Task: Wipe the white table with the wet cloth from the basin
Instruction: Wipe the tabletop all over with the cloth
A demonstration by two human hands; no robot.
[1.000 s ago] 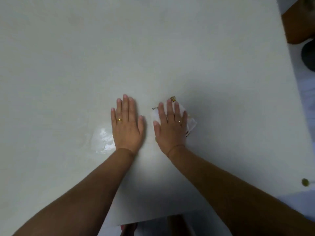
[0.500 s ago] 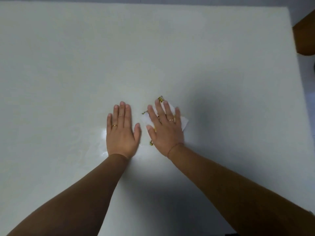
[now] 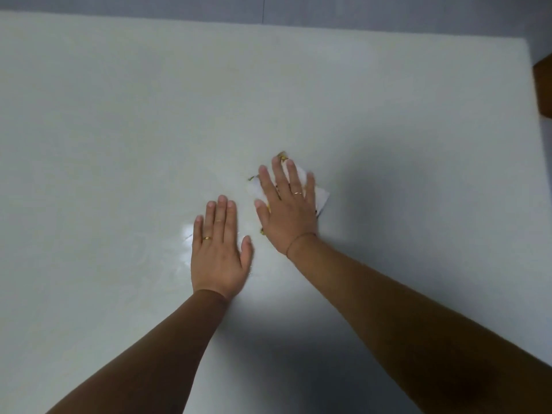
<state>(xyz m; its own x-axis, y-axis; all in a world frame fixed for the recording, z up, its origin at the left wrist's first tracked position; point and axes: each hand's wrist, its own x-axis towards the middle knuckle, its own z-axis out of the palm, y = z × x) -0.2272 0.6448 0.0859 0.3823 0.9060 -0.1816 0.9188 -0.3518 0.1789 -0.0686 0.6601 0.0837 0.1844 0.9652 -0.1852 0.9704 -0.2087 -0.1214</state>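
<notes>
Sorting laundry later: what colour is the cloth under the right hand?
Cloth: white with yellow-gold edge markings, head view.

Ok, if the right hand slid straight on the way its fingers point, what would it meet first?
Nothing, as far as this view shows: the right hand, flat on the cloth, points at bare white table up to its far edge.

Left hand (image 3: 219, 252) flat, fingers together; right hand (image 3: 288, 210) flat, fingers spread, further forward.
</notes>
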